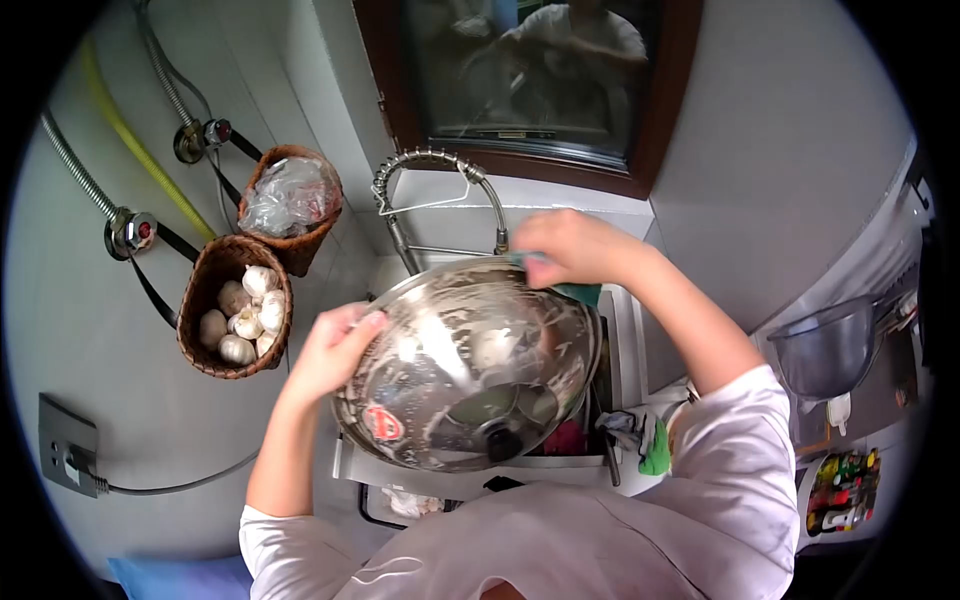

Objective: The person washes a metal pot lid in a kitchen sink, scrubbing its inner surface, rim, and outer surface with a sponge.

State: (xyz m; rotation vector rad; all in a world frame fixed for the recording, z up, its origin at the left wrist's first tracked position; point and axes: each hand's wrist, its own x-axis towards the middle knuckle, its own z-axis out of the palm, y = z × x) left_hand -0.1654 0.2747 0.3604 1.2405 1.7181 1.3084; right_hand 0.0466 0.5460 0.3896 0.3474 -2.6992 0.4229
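A large shiny metal pot lid (470, 350), streaked with suds, is held tilted over the sink (625, 350). Its black knob (500, 440) faces my body, and a red and white sticker (383, 422) is on its lower left. My left hand (340, 345) grips the lid's left rim, thumb on the outer face. At the top right rim, my right hand (570, 250) is closed around a green scouring pad (580, 293) with some pink showing, pressed to the lid. That hand is slightly blurred. Most of the sink basin is hidden behind the lid.
Behind the lid stands a spring-neck faucet (440, 160) below a brown-framed window (530, 90). Wall baskets hold garlic bulbs (245, 318) and plastic bags (290, 195). Cloths (640, 435) lie right of the sink; a metal basin (825, 350) is farther right.
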